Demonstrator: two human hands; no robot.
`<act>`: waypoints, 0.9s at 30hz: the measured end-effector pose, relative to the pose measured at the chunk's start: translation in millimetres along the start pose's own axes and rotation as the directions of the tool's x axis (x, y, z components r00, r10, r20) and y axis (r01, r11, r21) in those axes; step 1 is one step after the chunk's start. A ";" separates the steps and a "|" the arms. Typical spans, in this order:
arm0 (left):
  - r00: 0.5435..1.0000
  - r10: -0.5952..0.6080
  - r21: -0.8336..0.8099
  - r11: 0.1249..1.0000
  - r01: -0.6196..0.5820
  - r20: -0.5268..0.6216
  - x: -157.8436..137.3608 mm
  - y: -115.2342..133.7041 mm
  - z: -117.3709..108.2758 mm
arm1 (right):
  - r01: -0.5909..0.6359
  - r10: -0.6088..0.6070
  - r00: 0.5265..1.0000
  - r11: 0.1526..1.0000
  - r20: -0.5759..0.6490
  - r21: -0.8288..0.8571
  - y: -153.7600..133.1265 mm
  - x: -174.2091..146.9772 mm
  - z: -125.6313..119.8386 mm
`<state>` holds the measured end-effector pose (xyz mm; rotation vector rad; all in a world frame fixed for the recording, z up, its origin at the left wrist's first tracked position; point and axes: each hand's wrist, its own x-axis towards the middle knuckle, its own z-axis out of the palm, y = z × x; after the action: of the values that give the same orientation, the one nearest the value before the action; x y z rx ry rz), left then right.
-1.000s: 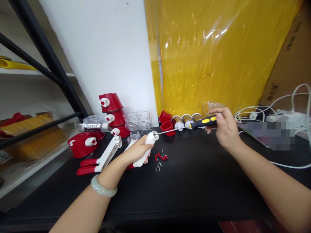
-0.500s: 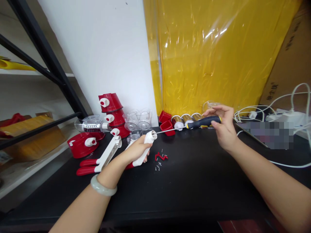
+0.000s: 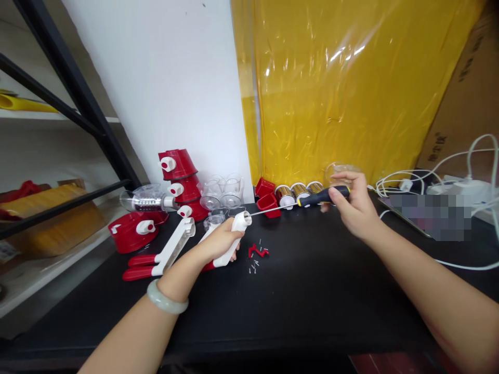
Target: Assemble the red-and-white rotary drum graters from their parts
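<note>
My left hand (image 3: pixel 222 240) is wrapped round a white plastic grater body (image 3: pixel 238 228) with a red handle, its round open end tilted up to the right. A long-shafted screwdriver (image 3: pixel 317 198) with a dark blue and yellow handle lies in the fingers of my right hand (image 3: pixel 353 202). Its tip reaches into the white opening and is hidden inside. On the black table just right of my left hand are small red plastic clips (image 3: pixel 259 251) and several loose screws (image 3: pixel 254 268). A similar white body with red handles (image 3: pixel 166 254) lies to the left.
Red bases (image 3: pixel 181 176) are stacked at the back left beside clear plastic cups (image 3: pixel 221 191). Red pushers (image 3: pixel 268 200) and grater drums (image 3: pixel 299 192) line the back edge. A tablet-like device (image 3: pixel 424 213) and white cables (image 3: pixel 463 261) occupy the right side; a shelf (image 3: pixel 58 117) stands left.
My right hand's fingers have shifted on the screwdriver handle, the thumb moving up and to the left. The handle has moved slightly left; my left hand stays almost still.
</note>
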<state>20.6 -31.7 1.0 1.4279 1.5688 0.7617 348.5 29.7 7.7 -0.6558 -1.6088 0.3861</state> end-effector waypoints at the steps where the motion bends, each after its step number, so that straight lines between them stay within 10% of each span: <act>1: 1.000 0.002 0.004 1.000 -0.002 0.004 0.3 -0.7 0.2 | -0.041 0.042 0.999 0.999 0.012 -0.029 0.3 -0.2 -0.8; 9: 1.000 0.014 0.014 1.000 -0.014 -0.007 2.5 -2.1 -1.2 | 0.027 -0.028 0.999 0.996 0.014 0.082 2.1 1.7 2.5; 15: 1.000 0.012 0.030 0.999 -0.012 -0.004 2.0 -2.5 -0.4 | -0.167 0.171 0.985 0.980 0.029 -0.106 -5.8 -2.1 -1.5; 20: 0.999 0.004 0.015 1.000 -0.004 -0.039 4.5 -3.7 -2.2 | 0.032 -0.034 0.999 0.990 0.011 0.134 5.2 0.5 2.5; 27: 1.000 0.002 0.052 0.999 0.000 -0.028 3.5 -2.9 -1.8 | -0.181 0.196 0.979 0.964 0.059 -0.196 -16.9 -2.1 0.1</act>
<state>17.8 -28.5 -1.5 1.4614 1.6198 0.7491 345.3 15.3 16.1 -0.9547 -1.6763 0.4045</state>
